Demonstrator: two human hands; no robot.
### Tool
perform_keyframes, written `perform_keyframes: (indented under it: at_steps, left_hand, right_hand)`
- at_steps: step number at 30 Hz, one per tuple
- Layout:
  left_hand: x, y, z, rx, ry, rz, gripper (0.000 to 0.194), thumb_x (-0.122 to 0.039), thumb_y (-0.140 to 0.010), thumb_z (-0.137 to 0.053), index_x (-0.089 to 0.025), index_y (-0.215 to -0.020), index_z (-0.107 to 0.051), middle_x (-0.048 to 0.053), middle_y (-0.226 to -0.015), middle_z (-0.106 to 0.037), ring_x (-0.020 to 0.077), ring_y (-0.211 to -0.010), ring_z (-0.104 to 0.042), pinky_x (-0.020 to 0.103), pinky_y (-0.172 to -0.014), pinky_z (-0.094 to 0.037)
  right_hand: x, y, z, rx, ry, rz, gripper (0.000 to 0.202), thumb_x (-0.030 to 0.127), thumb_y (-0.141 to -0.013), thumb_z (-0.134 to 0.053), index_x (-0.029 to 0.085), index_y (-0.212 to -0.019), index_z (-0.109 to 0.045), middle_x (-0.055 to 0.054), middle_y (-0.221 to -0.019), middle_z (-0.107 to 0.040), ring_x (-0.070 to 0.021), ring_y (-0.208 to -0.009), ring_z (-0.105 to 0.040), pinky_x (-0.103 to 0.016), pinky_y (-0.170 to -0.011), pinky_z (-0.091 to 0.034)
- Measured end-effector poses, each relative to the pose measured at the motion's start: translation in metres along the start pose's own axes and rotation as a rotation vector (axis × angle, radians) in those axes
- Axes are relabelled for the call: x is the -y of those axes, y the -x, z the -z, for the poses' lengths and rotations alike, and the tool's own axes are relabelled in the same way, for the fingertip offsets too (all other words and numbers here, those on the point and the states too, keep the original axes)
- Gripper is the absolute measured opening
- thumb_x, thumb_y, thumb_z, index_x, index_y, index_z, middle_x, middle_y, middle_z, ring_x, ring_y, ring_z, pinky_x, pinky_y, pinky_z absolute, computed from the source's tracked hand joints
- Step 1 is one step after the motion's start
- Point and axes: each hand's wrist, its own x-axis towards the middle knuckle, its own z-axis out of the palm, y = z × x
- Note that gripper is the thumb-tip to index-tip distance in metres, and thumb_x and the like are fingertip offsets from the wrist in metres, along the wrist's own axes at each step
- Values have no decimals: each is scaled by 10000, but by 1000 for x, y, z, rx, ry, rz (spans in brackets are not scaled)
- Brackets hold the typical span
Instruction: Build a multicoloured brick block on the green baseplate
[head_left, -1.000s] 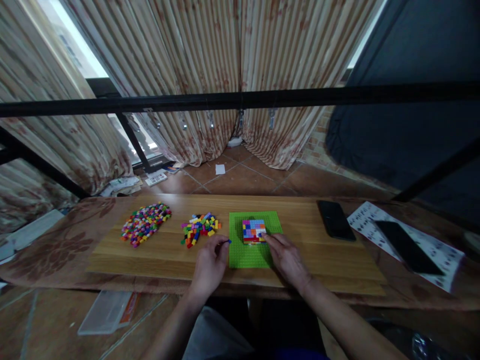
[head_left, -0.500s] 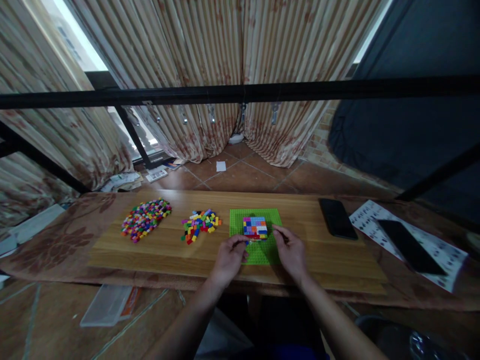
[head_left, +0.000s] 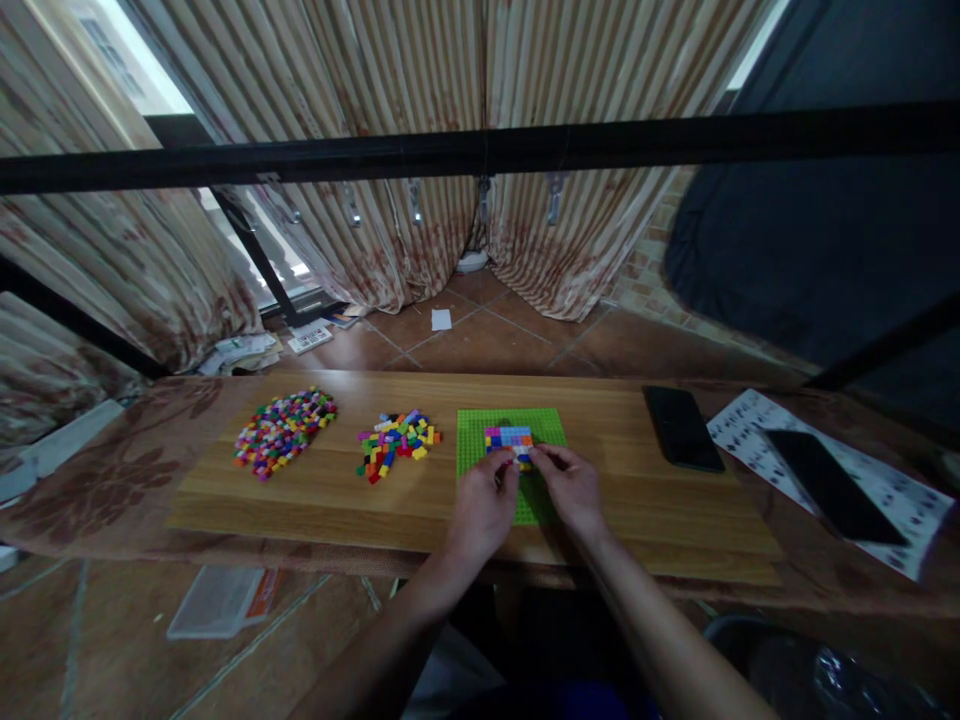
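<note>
A block of multicoloured toy bricks stands on a green studded baseplate, its front part mostly covered by my fingers. At its front left corner is my left hand, closed, thumb and fingers pinched together. My right hand is closed too, its fingertips pinched at the front right corner of the block. The two sets of fingertips are close together over the front rows. Whatever sits between them is too small and too hidden to name.
Left of the baseplate, a small heap of loose bricks and a larger pile lie on the wooden board. A black phone rests at the right. Beyond it, another dark slab lies on a printed sheet.
Both hands have come together over the front of the brick block; the right moved left from beside it, the left moved slightly right. The whole view has shifted a little.
</note>
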Motion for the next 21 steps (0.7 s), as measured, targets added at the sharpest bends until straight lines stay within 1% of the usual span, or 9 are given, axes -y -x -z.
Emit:
perform_keyframes:
  at_steps: [3, 5, 9, 13, 17, 21]
  left_hand:
    - [0, 7, -3, 22, -211, -67, 304, -251, -922, -454, -196, -1165, -627, 72, -1095, -704, 183, -937, -671, 305, -866, -517]
    - [0, 11, -4, 61, -363, -98, 350, -250, -942, -419, -198, -1254, -571, 89, -1163, -677, 199, -968, -671, 332, -883, -525]
    - [3, 14, -5, 169, -631, -112, 430, -246, -964, -368, -192, -1384, -445, 116, -1216, -637, 215, -952, -679, 344, -823, -558]
    - [1, 13, -6, 249, -836, -137, 484, -183, -956, -356, -147, -1438, -368, 147, -1186, -628, 230, -962, -670, 330, -782, -568]
    - [-4, 13, -9, 311, -938, -122, 514, -126, -935, -367, -115, -1448, -346, 157, -1122, -638, 243, -951, -670, 329, -759, -570]
    - [-3, 13, -9, 313, -901, -113, 513, -120, -931, -375, -118, -1443, -354, 159, -1101, -648, 245, -944, -672, 327, -749, -564]
  right_hand:
    - [0, 0, 1, 12, -9, -3, 358, 499, -677, -710, 170, -815, -741, -74, -800, -750, -203, -721, -667, -322, -696, -499]
    - [0, 1, 0, 13, -6, -8, 353, 499, -678, -710, 174, -812, -743, -71, -799, -750, -205, -722, -668, -323, -697, -498]
    - [-1, 0, -2, -16, 38, -22, 346, 501, -673, -713, 183, -803, -745, -64, -793, -749, -207, -719, -666, -326, -696, -492]
    - [-3, 0, -3, -25, 11, -30, 338, 494, -664, -722, 183, -794, -742, -65, -789, -747, -206, -720, -664, -329, -696, -496]
    - [-5, -1, -4, -9, -20, -55, 325, 475, -644, -743, 188, -797, -739, -60, -795, -747, -202, -720, -665, -333, -706, -503]
    - [-6, -1, -4, -9, -63, -61, 334, 475, -643, -750, 184, -809, -734, -59, -809, -743, -195, -725, -658, -334, -719, -500]
